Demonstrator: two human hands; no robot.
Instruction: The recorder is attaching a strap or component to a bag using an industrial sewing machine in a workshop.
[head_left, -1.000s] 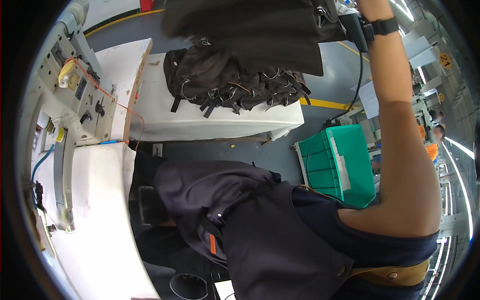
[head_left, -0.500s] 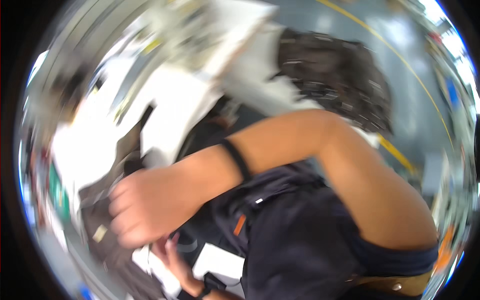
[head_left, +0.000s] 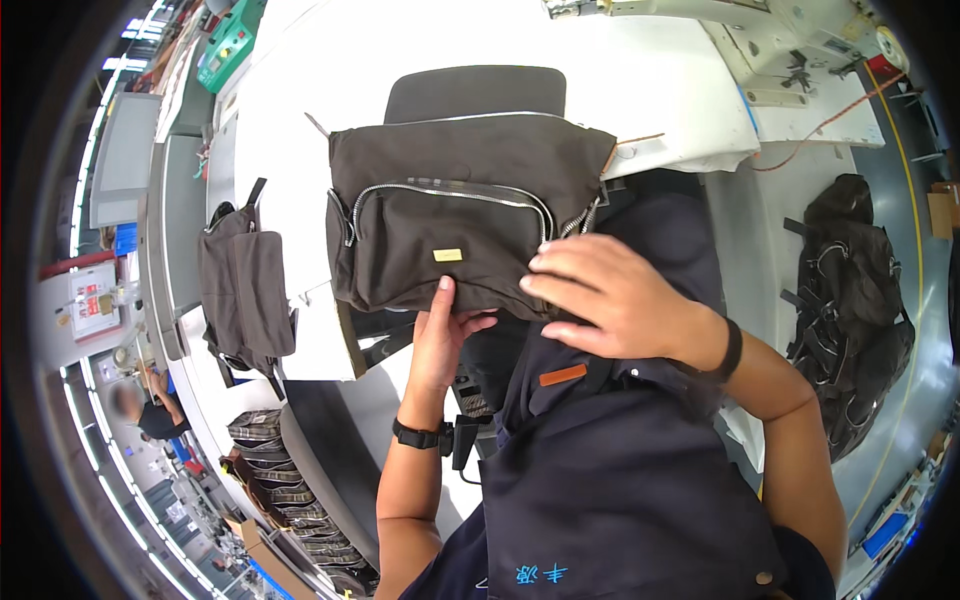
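A dark brown fabric bag (head_left: 465,215) with silver zippers and a small gold plate lies in front of me on the white table (head_left: 640,70). My left hand (head_left: 443,335) grips its lower edge from underneath, thumb on the front panel. My right hand (head_left: 610,295) rests flat on the bag's lower right corner, fingers spread. A black band sits on each wrist.
Another brown bag (head_left: 245,290) hangs over the table edge at left. A heap of dark bags (head_left: 855,300) lies at right. A sewing machine (head_left: 800,45) stands top right. Stacked folded pieces (head_left: 275,470) sit lower left, with a person (head_left: 140,410) beyond.
The view has swung from the heap of bags and green crate to this table. The brown bag now lies in front of me under both hands.
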